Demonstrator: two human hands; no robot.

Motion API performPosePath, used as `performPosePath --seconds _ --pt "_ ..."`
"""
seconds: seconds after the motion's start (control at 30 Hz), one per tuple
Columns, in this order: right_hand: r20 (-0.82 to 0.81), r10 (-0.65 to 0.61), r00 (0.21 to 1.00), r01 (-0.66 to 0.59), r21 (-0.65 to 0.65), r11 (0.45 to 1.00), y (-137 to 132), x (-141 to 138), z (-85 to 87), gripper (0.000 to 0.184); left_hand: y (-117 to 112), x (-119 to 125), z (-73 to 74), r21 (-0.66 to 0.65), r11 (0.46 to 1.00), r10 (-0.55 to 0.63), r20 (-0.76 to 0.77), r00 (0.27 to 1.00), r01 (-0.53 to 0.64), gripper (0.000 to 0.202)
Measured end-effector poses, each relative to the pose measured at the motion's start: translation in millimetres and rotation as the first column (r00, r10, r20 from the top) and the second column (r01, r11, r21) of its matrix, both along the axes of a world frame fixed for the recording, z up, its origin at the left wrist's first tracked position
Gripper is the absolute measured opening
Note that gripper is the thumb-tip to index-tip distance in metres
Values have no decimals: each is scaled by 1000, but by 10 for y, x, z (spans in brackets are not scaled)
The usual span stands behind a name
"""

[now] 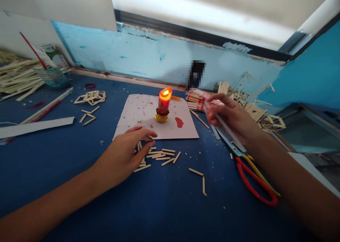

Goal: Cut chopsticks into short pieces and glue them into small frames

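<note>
My left hand [130, 148] hovers low over a pile of short wooden sticks [159, 155]; its thumb and fingers are curved and slightly apart, with nothing visible between them. In my right hand [228, 116] is a thin translucent glue stick [225, 127], pinched by the fingers and slanting down toward the wrist. Between the hands, a lit red candle [164, 103] stands upright in a gold holder [161, 118] on a white sheet of paper [140, 109]. Two sticks joined at an angle [203, 181] lie nearer to me on the blue table.
Scissors [244, 164] with red and yellow handles lie beneath my right forearm. Packaged sticks [196, 100] and wooden frames [255, 111] are at the back right. Small stick frames [91, 97], a white strip [37, 127] and a glass bowl [51, 77] occupy the left.
</note>
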State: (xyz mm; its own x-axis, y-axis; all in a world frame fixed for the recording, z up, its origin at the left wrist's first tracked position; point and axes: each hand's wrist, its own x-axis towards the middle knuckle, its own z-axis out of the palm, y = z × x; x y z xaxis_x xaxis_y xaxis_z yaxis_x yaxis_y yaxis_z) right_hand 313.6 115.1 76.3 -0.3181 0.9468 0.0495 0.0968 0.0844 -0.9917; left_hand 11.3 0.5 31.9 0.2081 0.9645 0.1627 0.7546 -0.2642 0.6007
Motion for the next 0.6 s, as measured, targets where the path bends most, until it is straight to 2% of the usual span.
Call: performPosePath --seconds 0.07,0.13,0.23,0.33,0.37,0.43,0.5,0.6 --pt "-165 -53 985 56 11 998 73 -120 193 19 -26 8 22 25 1000 19 10 1000 -19 25" --pt "-295 -59 954 70 27 997 150 -288 366 27 -57 17 30 47 999 13 17 1000 -14 23" --pt "-298 17 954 11 91 996 250 -573 503 17 -91 15 3 108 992 -64 -3 998 64 20" --pt "-124 145 982 -117 208 971 324 -798 464 38 -111 -1 -37 159 974 -157 -54 986 164 19" --pt "-53 156 986 -139 249 959 342 -845 427 39 -115 -6 -45 178 966 -178 -61 982 186 19" --pt "57 104 993 -117 331 936 371 -893 346 31 -124 -9 -50 212 956 -195 -61 979 204 17" --pt "98 21 995 -59 413 909 392 -891 278 18 -130 -4 -50 242 946 -205 -60 977 214 17" --pt "132 -18 991 -45 457 888 409 -849 214 18 -134 11 -58 272 933 -228 -66 971 237 19"
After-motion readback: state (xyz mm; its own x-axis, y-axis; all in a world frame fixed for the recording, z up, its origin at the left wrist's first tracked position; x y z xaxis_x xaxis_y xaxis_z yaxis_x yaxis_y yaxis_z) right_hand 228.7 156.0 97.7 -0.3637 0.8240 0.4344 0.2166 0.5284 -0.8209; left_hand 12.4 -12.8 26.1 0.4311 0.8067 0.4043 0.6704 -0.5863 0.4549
